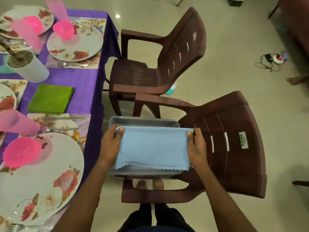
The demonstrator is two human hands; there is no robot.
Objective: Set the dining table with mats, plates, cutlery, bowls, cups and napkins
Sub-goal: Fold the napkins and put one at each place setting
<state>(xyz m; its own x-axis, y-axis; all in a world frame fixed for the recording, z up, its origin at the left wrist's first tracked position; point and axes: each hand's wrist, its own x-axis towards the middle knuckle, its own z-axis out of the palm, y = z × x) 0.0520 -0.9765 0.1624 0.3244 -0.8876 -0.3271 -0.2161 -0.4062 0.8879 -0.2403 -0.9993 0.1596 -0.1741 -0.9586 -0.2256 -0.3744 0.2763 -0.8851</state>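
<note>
A light blue napkin (153, 146) with a scalloped lower edge is held stretched between both hands over a grey metal tray (143, 120) that sits on the seat of the nearer brown plastic chair (234, 148). The left hand (111, 144) pinches the napkin's upper left corner, thumb on top and fingers curled beneath; the right hand (197, 146) pinches the upper right corner in the same way. The cloth hangs folded, its lower edge lying just over the tray's near rim. On the chair's backrest a white label is seen, printed "DELUX" in green; smaller writing above that word is too small to be read.

A second brown chair (158, 56) stands beyond the first, drawn up to the table. The table at the left is covered by a purple cloth (80, 77). A folded green napkin (50, 98) lies on it between two place settings. The nearer setting is made up of a floral plate (50, 173) with a pink bowl (21, 152) on it, a pink cup (18, 122) just beside it, and a knife (63, 118) laid on a floral mat (83, 124). A farther floral plate (75, 43) carries another pink bowl (64, 30). A white pot (28, 67), apparently filled with soil, stands between the settings. Bare feet are visible on the tiled floor (234, 77) beneath the chair.
</note>
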